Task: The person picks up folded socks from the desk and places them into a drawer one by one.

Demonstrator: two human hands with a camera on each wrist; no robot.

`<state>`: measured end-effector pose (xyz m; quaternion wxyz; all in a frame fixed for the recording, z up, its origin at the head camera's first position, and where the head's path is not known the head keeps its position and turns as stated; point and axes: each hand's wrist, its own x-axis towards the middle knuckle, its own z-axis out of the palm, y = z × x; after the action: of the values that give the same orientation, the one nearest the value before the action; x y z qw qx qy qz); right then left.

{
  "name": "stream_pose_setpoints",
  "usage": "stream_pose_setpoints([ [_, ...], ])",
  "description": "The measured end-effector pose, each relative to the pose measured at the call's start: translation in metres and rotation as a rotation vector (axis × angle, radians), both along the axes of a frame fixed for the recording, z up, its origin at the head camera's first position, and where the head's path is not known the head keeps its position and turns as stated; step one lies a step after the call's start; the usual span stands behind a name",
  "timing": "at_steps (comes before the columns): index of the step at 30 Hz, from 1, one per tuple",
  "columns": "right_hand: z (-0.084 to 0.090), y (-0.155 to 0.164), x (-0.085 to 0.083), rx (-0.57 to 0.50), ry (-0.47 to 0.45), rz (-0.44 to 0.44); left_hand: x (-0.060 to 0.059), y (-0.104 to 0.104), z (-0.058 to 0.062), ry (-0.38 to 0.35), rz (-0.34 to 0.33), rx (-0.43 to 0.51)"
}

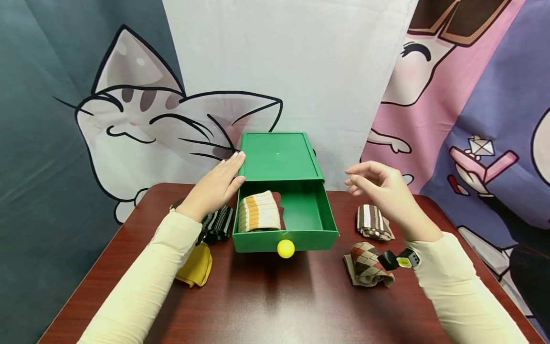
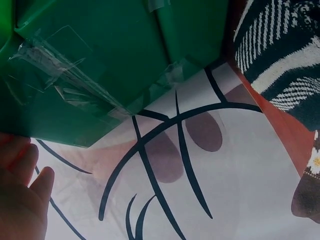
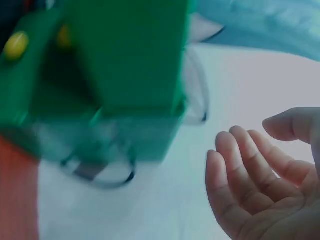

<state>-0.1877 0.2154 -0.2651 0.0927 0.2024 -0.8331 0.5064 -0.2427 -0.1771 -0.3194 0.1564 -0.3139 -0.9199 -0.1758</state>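
Observation:
A green box (image 1: 277,157) stands on the table with its drawer (image 1: 258,242) pulled out toward me; a yellow ball knob (image 1: 285,248) is on the drawer front. Inside the drawer, at its left, lies a folded sock with cream, orange and white stripes (image 1: 261,211), a dark red piece of fabric (image 1: 281,210) beside it. My left hand (image 1: 216,188) rests straight fingers against the box's upper left edge. To the right of the box, my right hand (image 1: 384,191) hovers above the table, fingers loosely bent and holding nothing.
Left of the drawer lie dark striped socks (image 1: 221,223) and a folded yellow sock (image 1: 196,265). On the right are a brown-and-white striped sock (image 1: 371,221) and an argyle sock (image 1: 365,263). Behind the table (image 1: 275,306) hangs a printed cloth (image 1: 292,62).

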Motion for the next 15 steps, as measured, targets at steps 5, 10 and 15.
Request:
stream_pose_setpoints([
  [5, -0.026, 0.029, -0.017, 0.118, -0.029, -0.142, 0.0, 0.0, 0.0, 0.002, 0.0, 0.004],
  [10, -0.054, 0.062, -0.033, 0.305, 0.001, -0.274, 0.001, 0.0, 0.0, 0.012, -0.002, 0.005],
  [15, -0.079, 0.09, -0.044, 0.413, -0.022, -0.344, 0.001, 0.0, 0.0, 0.007, 0.002, -0.002],
])
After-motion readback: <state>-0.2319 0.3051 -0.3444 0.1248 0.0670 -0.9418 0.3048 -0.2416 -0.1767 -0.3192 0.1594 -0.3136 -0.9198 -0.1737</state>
